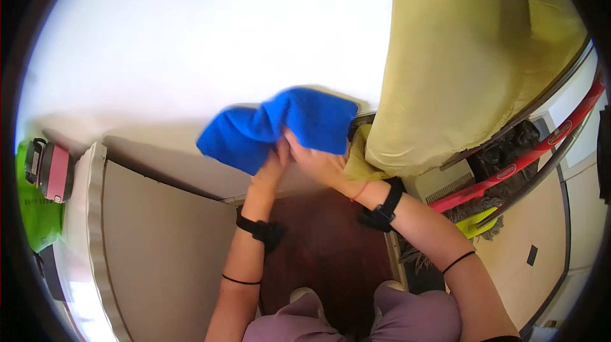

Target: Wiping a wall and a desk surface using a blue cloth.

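A blue cloth (310, 115) is held between my two hands, in front of a white wall (229, 32). My left hand (274, 165) grips its lower middle, and my right hand (315, 156) pinches it close beside the left. The fingertips of both hands are partly covered by the cloth. Its two sides spread out left and right and hang in folds. Close to my right hand, on its right, falls a yellow curtain (444, 65).
Left stands a cabinet-like piece (162, 237) with a wavy edge; a pink and black container (57, 172) and a green bag (40, 218) lie beyond. Right are a red pole (520, 165), a grey mop head (491, 232) and a pale floor (525, 218). Dark red flooring (324, 246) lies below.
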A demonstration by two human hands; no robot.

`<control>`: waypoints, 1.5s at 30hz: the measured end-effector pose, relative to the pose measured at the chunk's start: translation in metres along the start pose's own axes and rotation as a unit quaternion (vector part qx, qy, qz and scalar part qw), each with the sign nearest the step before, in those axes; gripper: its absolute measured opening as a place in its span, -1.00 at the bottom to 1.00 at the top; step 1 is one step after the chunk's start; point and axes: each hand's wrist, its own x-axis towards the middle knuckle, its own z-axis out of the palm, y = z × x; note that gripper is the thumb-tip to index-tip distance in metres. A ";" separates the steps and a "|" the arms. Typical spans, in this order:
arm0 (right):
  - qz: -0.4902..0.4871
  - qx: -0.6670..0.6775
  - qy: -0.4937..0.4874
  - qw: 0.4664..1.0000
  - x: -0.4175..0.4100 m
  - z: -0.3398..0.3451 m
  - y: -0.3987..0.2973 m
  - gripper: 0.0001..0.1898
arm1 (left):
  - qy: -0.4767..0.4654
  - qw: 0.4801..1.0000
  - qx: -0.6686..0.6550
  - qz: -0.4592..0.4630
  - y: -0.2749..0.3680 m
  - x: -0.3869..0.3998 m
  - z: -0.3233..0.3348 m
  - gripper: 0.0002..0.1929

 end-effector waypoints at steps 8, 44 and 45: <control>0.129 0.197 -0.211 0.949 -0.034 0.051 0.028 -0.79 | -0.038 0.997 0.018 0.062 -0.020 -0.024 0.011 -0.76; 0.127 -0.025 -0.370 0.920 -0.196 0.023 0.028 -0.45 | -0.369 0.907 0.179 0.095 0.028 -0.154 0.043 -0.75; 0.130 -0.028 -0.368 0.920 -0.196 0.023 0.027 -0.45 | -0.373 0.900 0.206 0.098 0.032 -0.149 0.046 -0.77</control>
